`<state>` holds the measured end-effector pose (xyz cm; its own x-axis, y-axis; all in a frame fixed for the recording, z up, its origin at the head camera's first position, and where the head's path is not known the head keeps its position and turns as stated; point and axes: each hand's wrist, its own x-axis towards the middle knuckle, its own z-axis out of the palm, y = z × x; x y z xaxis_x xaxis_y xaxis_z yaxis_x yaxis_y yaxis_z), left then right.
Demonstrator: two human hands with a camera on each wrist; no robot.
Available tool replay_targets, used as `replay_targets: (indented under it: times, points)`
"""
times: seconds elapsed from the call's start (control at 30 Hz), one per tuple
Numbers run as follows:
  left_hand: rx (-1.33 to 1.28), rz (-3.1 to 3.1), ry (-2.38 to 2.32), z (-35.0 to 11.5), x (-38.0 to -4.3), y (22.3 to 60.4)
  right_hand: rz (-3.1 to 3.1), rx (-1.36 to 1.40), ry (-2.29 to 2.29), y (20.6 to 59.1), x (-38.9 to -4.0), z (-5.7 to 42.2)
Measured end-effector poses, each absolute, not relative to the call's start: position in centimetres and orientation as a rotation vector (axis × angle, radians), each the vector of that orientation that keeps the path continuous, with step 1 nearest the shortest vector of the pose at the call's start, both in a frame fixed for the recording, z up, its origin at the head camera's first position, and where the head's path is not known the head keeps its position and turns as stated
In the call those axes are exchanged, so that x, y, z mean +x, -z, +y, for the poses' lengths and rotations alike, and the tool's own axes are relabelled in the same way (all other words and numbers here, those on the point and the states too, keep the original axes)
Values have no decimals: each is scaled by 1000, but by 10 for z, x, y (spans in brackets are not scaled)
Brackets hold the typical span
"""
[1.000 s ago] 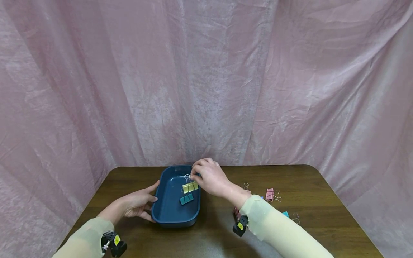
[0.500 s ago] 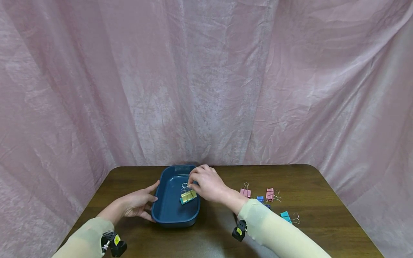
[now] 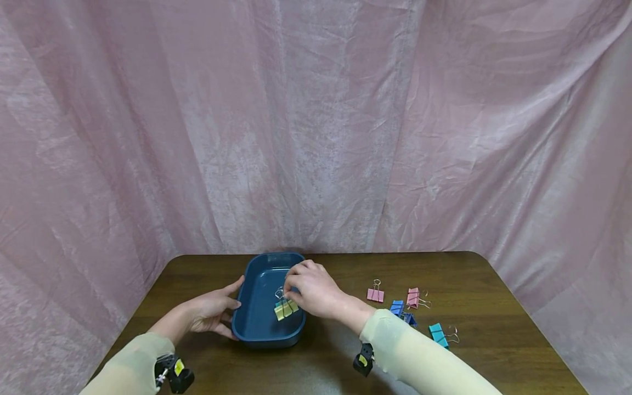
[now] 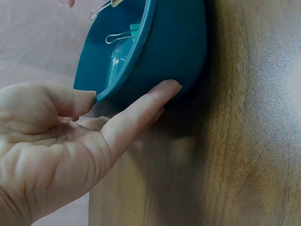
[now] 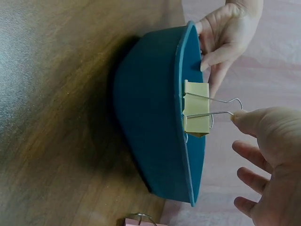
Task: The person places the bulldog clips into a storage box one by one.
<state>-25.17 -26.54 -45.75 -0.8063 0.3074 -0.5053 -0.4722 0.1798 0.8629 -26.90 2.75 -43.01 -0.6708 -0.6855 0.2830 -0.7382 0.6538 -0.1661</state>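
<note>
A yellow binder clip (image 3: 286, 311) hangs over the blue plastic bin (image 3: 259, 326), its wire handle pinched by my right hand (image 3: 317, 292). In the right wrist view, thumb and forefinger tips meet at the wire while the other fingers stay loosely bent. My left hand (image 3: 213, 312) steadies the bin's left side, thumb at the rim and fingers along the outer wall in the left wrist view. Inside the bin lies a teal binder clip (image 4: 135, 29), mostly hidden behind the yellow one in the head view.
Right of the bin, on the wooden table (image 3: 345, 343), lie two pink binder clips, one nearer (image 3: 375, 295) and one farther right (image 3: 413, 298). Blue clips (image 3: 397, 308) and a turquoise clip (image 3: 438, 335) lie closer to me. A pink curtain (image 3: 316, 137) hangs behind the table.
My right hand has come toward me and lower with the yellow binder clip, which now covers most of the teal one. The shifted forearm uncovers clips at right. My left hand stays put.
</note>
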Motion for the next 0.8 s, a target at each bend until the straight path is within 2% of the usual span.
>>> replay_targets:
  times: [0.8]
  points:
    - [-140,1866,-1683,-265,-251,456,-2647,1224,-341,441,-266,23]
